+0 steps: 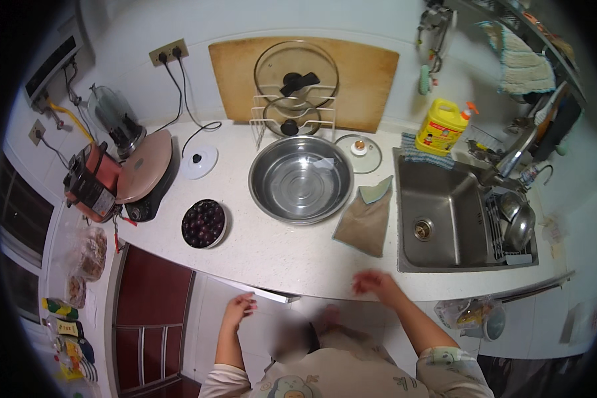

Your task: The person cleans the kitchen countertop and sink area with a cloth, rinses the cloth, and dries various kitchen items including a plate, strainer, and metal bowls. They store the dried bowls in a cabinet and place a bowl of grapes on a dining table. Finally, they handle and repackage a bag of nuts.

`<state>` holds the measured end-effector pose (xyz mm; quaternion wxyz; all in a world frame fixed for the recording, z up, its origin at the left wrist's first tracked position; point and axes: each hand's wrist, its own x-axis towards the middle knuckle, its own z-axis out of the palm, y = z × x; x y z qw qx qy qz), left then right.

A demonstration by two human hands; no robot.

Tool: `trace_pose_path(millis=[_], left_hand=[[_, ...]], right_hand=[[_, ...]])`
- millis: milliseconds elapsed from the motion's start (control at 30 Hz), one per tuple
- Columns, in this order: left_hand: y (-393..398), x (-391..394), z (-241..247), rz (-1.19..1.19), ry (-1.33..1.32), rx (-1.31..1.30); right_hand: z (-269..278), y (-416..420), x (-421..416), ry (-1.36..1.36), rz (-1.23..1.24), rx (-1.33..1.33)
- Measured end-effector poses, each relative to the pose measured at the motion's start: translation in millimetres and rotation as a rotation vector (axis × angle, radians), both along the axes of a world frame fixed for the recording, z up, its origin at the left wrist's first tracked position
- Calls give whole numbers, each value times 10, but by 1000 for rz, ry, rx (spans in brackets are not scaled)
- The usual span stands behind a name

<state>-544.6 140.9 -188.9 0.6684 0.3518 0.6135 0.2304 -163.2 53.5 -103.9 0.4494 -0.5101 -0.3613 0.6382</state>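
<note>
My left hand (240,307) is in the air in front of the counter, fingers loosely bent and holding nothing. Close to it is the white edge of a drawer or cabinet door (273,297) jutting out below the counter. My right hand (371,285) is blurred over the counter's front edge, with nothing visible in it. Beyond my hands is a wide stainless steel basin (301,186), with no food visible inside. To its left stands a bowl (218,242) full of dark round fruit (203,223). A brown cloth (365,221) with a folded light green corner lies right of the basin.
A steel sink (438,209) with a dish rack (495,229) is at right, a yellow detergent jug (442,128) behind it. Pot lids in a wire rack (292,109) lean before a wooden board (370,82). An electric pan (147,166) and a pressure cooker (93,191) stand left.
</note>
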Motion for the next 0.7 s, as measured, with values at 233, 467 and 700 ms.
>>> trace_pose_path(millis=[233, 467, 700], left_hand=[[690, -118, 809, 394, -101, 212], [1426, -342, 704, 274, -544, 22], [1752, -470, 480, 404, -667, -270]], right_hand=[[-356, 1578, 455, -1226, -518, 153], [-621, 1756, 15, -1729, -325, 18], [-429, 620, -562, -1542, -118, 181]])
